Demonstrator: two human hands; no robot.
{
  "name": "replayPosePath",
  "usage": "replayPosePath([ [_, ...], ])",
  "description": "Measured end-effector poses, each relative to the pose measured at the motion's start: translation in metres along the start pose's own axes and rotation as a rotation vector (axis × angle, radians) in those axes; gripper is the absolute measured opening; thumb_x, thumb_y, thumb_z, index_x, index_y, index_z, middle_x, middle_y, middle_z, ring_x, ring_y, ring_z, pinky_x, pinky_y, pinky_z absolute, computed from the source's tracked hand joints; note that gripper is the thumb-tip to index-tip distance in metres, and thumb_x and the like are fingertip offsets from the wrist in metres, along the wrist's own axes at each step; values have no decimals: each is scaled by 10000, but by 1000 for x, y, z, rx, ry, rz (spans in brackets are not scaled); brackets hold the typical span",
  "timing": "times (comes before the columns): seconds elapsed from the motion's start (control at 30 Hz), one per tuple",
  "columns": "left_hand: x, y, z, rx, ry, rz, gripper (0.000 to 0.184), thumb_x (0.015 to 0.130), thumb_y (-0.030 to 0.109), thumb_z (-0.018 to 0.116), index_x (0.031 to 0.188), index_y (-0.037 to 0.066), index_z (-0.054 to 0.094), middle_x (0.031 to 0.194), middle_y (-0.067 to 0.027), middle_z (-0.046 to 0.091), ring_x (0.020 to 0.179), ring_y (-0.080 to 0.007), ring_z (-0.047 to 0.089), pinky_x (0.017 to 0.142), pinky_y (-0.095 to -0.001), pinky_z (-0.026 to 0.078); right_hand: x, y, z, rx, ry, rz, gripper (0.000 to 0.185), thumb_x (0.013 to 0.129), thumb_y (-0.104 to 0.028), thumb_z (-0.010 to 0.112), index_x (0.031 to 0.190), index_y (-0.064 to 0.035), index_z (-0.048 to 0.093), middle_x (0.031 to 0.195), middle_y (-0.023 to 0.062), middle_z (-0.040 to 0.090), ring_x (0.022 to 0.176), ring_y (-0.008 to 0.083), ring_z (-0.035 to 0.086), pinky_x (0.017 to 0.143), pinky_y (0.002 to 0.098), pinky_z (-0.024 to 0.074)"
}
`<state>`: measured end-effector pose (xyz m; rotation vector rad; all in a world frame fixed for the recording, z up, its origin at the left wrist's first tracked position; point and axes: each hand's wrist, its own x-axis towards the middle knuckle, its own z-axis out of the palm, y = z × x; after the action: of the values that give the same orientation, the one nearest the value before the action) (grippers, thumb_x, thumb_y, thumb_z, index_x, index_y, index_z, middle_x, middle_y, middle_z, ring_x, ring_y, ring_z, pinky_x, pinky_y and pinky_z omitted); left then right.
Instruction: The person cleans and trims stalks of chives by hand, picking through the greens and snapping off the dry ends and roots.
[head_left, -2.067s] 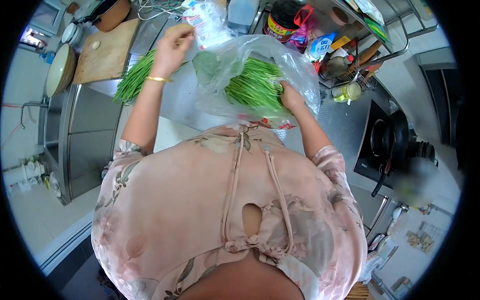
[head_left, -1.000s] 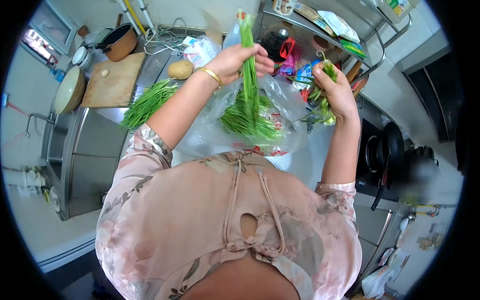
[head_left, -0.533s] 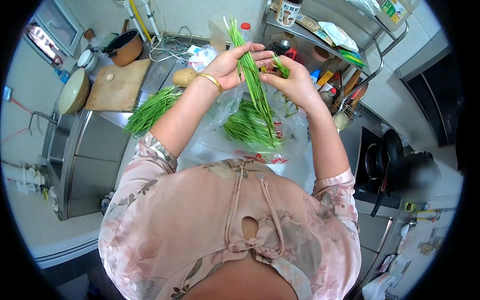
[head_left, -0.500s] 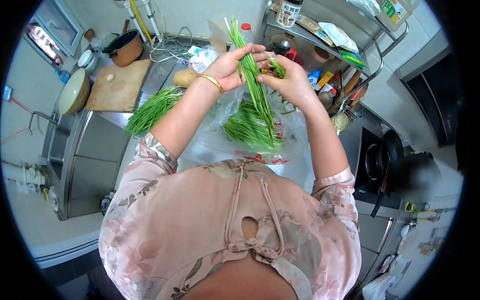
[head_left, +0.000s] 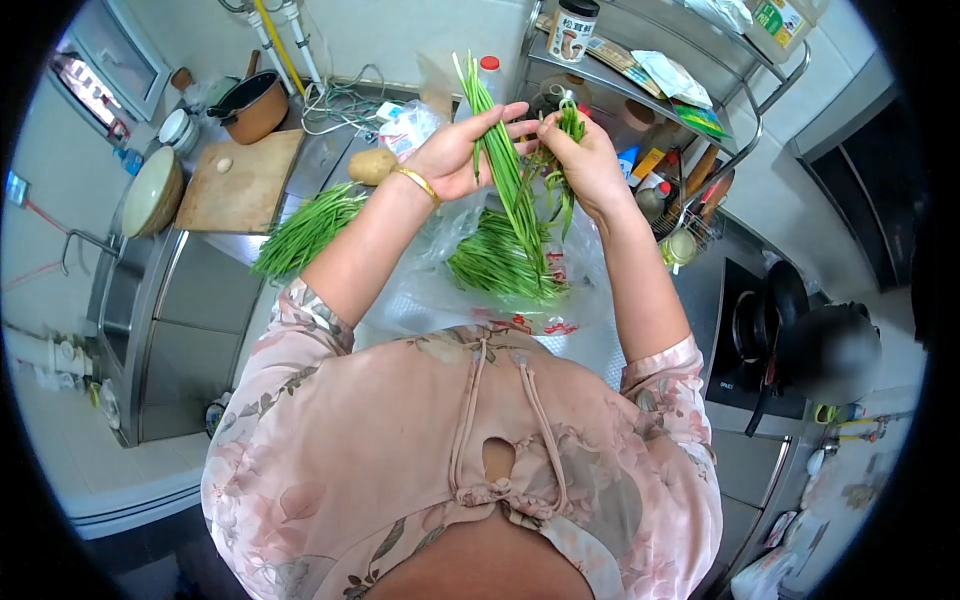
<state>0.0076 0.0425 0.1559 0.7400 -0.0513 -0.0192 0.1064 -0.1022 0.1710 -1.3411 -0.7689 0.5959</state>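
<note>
A bunch of long green garlic chives (head_left: 515,190) lies across my left hand (head_left: 452,158). The thumb rests over the stems while the fingertips extend past them. Just to the right, my right hand (head_left: 592,168) is closed on a small tuft of limp chive leaves (head_left: 570,122), some of it dangling below the fingers. Beneath both hands, more chives (head_left: 500,262) fill an open clear plastic bag (head_left: 425,290). Another pile of chives (head_left: 308,232) sits on the counter by my left forearm.
Behind my left wrist is a potato (head_left: 372,167). A cutting board (head_left: 240,185) with a small pale bulb and a brown pot (head_left: 252,110) stand at the left. At the right are a metal rack (head_left: 640,85) and a stove holding a black pan (head_left: 785,300).
My right hand has drawn slightly upward and away from the held bunch, and the limp leaves show more fully in its fingers. The left hand keeps its hold, nearly still.
</note>
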Motion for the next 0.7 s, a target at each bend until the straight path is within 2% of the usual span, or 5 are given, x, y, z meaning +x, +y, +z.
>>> replayPosePath([
  [0.17, 2, -7, 2, 77, 19, -2, 455, 918, 255, 388, 1308, 44, 284, 1267, -87, 407, 1089, -182, 465, 918, -324, 401, -1, -1, 6, -81, -70, -9, 127, 772, -95, 604, 839, -12, 534, 740, 18, 569, 694, 82, 526, 614, 235, 429],
  [0.27, 2, -9, 4, 71, 43, 3, 411, 908, 253, 423, 1272, 72, 360, 1176, -33, 488, 1000, -129, 517, 818, -312, 455, 0, 2, 7, -167, -112, -40, 135, 766, -96, 612, 853, -8, 559, 751, 9, 572, 703, 77, 525, 617, 226, 428],
  [0.33, 2, -11, 1, 114, 47, 6, 415, 915, 254, 402, 1278, 58, 352, 1217, -45, 451, 1049, -141, 490, 876, -301, 424, 5, 12, 4, -251, -128, -107, 130, 770, -92, 606, 862, -10, 564, 763, 5, 576, 706, 76, 524, 621, 225, 429],
  [0.57, -3, -8, 1, 289, 121, -13, 352, 909, 250, 413, 1185, 37, 460, 1192, -39, 486, 1086, -143, 470, 858, -289, 429, -3, -4, 1, 150, -83, 120, 112, 788, -106, 558, 868, -28, 549, 805, 29, 593, 693, 109, 546, 628, 227, 430],
  [0.7, -5, -5, -5, 511, 205, -34, 277, 895, 260, 444, 1010, 26, 539, 971, -47, 571, 908, -149, 554, 777, -276, 445, 3, 1, -19, 169, -85, 213, 108, 789, -111, 549, 865, -35, 534, 811, 48, 588, 668, 102, 520, 608, 220, 403],
])
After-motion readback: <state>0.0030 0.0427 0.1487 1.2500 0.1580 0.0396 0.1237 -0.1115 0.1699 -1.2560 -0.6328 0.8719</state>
